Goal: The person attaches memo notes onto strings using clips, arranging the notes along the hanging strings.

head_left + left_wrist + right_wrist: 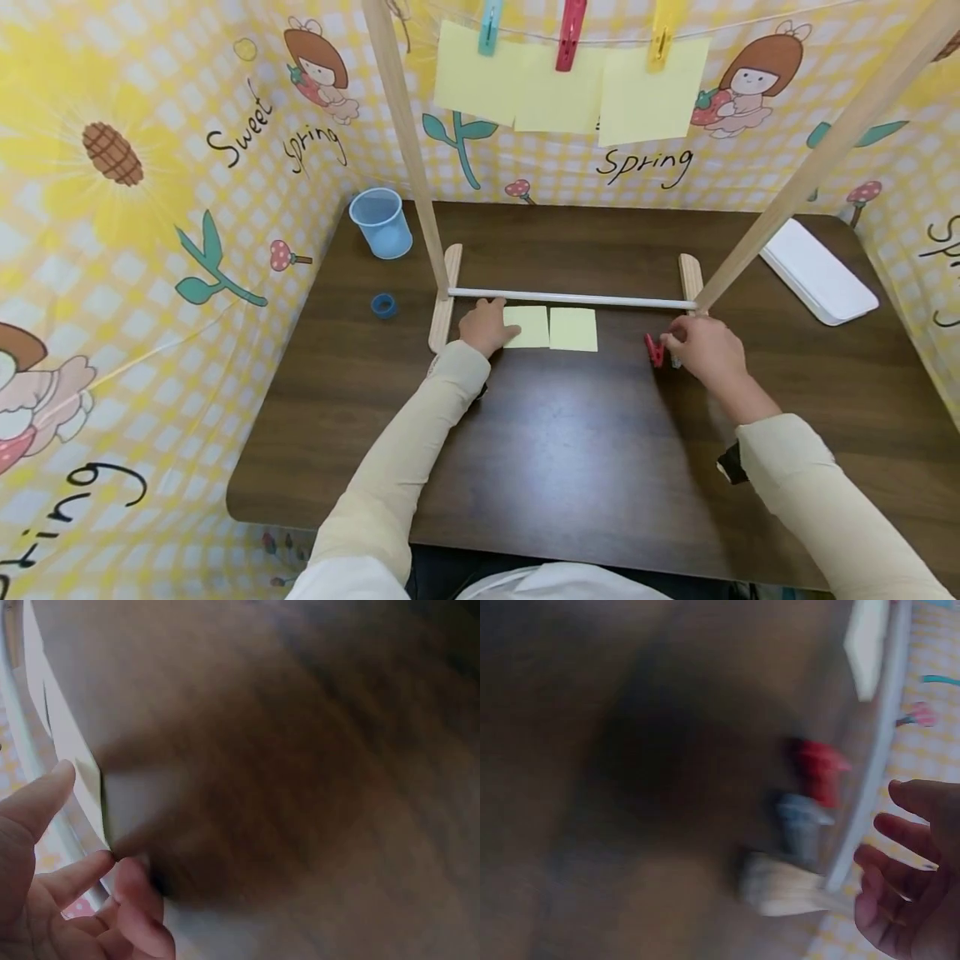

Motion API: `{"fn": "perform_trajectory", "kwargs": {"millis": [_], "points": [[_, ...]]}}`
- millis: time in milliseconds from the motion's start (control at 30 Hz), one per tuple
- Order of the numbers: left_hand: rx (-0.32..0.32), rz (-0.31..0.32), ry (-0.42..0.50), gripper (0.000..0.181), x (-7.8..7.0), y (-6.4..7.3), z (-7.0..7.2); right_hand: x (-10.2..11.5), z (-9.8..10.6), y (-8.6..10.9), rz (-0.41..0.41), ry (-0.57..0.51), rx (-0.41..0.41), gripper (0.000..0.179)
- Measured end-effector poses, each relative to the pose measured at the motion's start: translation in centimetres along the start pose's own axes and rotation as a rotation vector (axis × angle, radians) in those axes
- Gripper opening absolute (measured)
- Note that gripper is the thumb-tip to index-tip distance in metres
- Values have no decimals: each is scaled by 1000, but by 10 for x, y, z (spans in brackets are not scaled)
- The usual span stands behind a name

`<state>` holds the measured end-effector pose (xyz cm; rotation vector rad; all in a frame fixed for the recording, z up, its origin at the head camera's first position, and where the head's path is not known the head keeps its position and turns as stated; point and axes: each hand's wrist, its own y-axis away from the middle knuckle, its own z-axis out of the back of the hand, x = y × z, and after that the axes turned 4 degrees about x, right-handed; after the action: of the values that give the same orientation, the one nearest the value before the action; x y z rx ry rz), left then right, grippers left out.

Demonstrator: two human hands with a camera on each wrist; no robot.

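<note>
My left hand (486, 327) is at the left end of one pale yellow sticky note (528, 327). In the left wrist view, the thumb touches the note's face and the index fingertip meets its edge, which looks slightly bent up. A second sticky note (573, 330) lies just right of it. My right hand (705, 348) is by a red clothespin (654, 350) and a blue-grey clothespin (801, 825), partly hidden in the head view. The right wrist view, though blurred, shows relaxed fingers with nothing between them, apart from both clothespins.
A wooden frame with a white crossbar (570, 297) stands beyond the notes. Overhead, blue, red (571, 33) and yellow clothespins hold three notes (558, 87) on a string. A blue cup (381, 222) and blue ring (383, 306) are left; a white case (819, 271) is right.
</note>
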<state>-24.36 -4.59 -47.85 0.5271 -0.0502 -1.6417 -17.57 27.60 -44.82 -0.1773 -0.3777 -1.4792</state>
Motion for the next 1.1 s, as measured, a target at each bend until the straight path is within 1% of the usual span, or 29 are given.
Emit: {"fn": "perform_trajectory", "kwargs": {"millis": [67,200,300,400,433,500,600,667,767,833,867,933,1000,1033,1067,1100], "points": [[-18,0,-4,53,0,-2,-2,-5,-9,-2,-16,32,-28,26],[-72,-18,62,44,-3,-2,-2,-6,-19,-8,-37,104,-75,35],[-125,-35,117,41,-6,-1,-4,-5,-24,-15,-43,169,-51,41],[-173,-64,165,41,-8,2,-7,-2,-27,-19,-48,201,-27,37],[-188,-76,182,41,-9,2,-8,-2,-28,-19,-46,202,-30,34],[-199,-99,249,41,-10,4,-10,0,-29,-19,-36,179,-55,26],[-170,-123,409,43,-10,6,-9,2,-30,-16,-1,132,-91,20],[-120,-129,534,43,-9,7,-7,5,-28,-11,30,88,-88,19],[-35,-151,699,29,-9,12,2,9,-19,-1,69,-27,-23,19],[-19,-171,786,22,-12,16,12,11,-7,5,87,-132,18,16],[-7,-184,855,20,-15,18,18,12,0,8,94,-183,37,18],[12,-208,984,20,-22,24,30,15,16,13,115,-257,59,28],[41,-229,1103,24,-33,31,41,19,34,17,151,-286,52,36],[69,-237,1158,26,-40,34,47,21,43,19,171,-295,51,38],[98,-244,1202,26,-47,38,52,24,54,21,189,-291,40,36],[113,-260,1222,27,-55,42,58,28,64,22,204,-295,20,33]]}}
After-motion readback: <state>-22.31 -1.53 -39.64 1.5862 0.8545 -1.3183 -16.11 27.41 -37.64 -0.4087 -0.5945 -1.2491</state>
